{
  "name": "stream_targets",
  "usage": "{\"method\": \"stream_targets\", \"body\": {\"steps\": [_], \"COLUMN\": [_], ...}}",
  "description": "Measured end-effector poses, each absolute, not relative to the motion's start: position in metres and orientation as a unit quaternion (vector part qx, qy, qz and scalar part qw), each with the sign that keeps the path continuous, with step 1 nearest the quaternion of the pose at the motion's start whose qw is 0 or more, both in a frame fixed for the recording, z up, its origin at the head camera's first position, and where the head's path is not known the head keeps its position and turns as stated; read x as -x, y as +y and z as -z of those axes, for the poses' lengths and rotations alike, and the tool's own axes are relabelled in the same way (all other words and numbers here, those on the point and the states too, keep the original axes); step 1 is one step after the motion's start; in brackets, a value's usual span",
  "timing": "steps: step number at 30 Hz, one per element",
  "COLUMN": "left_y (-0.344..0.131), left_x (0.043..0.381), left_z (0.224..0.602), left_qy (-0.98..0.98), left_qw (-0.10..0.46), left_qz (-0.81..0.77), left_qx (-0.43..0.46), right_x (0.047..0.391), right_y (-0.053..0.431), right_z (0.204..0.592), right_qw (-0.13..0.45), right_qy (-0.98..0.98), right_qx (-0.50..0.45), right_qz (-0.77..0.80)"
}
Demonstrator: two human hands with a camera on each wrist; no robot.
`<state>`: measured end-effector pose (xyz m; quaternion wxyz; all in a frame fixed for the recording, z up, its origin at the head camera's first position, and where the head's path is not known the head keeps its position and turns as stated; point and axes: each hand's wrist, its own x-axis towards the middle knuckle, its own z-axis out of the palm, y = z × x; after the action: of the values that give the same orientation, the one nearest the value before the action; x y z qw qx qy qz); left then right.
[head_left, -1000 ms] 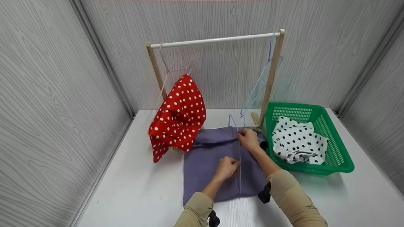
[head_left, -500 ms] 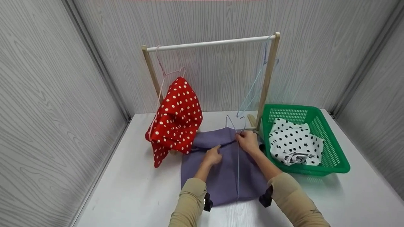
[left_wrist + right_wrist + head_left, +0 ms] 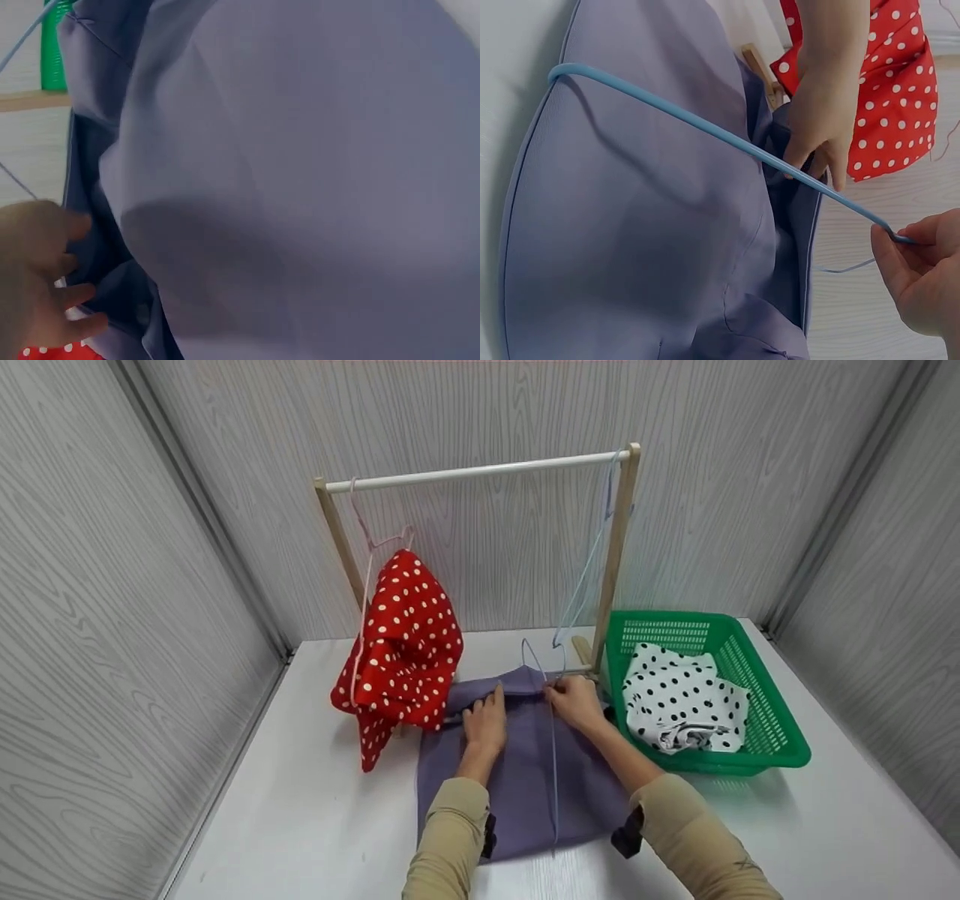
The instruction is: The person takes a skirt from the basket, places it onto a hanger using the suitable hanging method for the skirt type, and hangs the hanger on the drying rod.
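A purple garment [image 3: 517, 802] lies flat on the table, its far edge raised into an open fold with a dark inside [image 3: 112, 277]. Across it runs a thin light-blue wire hanger [image 3: 705, 127], lengthwise, one rounded end reaching the near hem. My right hand [image 3: 577, 703] pinches the hanger close to its hook, at the far edge of the garment. At the opening, to the left of the hanger, my left hand [image 3: 486, 724] reaches in with its fingers spread; the left wrist view shows them against the dark inside.
Behind stands a clothes rack [image 3: 480, 471]. On its left hangs a red polka-dot cloth [image 3: 409, 637] on a pink hanger [image 3: 365, 607]; another blue hanger [image 3: 581, 585] hangs at right. A green basket [image 3: 784, 735] holds a white dotted cloth [image 3: 682, 697].
My left hand has left the middle of the hanger and moved forward and left to the garment's opening, its fingers spreading. The right hand keeps its pinch on the hanger. The head view has shifted slightly.
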<state>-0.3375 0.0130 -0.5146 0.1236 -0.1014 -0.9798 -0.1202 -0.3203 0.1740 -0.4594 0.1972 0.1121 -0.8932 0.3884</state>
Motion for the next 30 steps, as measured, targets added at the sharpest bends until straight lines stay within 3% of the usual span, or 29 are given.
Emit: {"method": "stream_targets", "body": {"steps": [3, 12, 16, 21, 30], "left_y": [0.011, -0.003, -0.002, 0.001, 0.01], "left_x": [0.34, 0.388, 0.372, 0.356, 0.386], "left_z": [0.516, 0.569, 0.546, 0.508, 0.455], "left_qy": [-0.971, -0.951, -0.951, -0.94, -0.903], "left_qw": [0.221, 0.293, 0.288, 0.327, 0.196], "left_qz": [0.026, -0.047, -0.059, -0.016, 0.371], "left_qx": [0.089, 0.084, 0.099, 0.093, -0.097], "right_x": [0.319, 0.319, 0.319, 0.319, 0.312], "right_y": [0.173, 0.173, 0.175, 0.178, 0.173], "right_z": [0.459, 0.458, 0.456, 0.454, 0.455], "right_qw": [0.187, 0.16, 0.16, 0.167, 0.168], "right_qy": [-0.895, -0.902, -0.901, -0.9, -0.898], "right_qx": [-0.118, -0.106, -0.102, -0.099, -0.136], "right_qz": [-0.388, -0.387, -0.391, -0.39, -0.382]}}
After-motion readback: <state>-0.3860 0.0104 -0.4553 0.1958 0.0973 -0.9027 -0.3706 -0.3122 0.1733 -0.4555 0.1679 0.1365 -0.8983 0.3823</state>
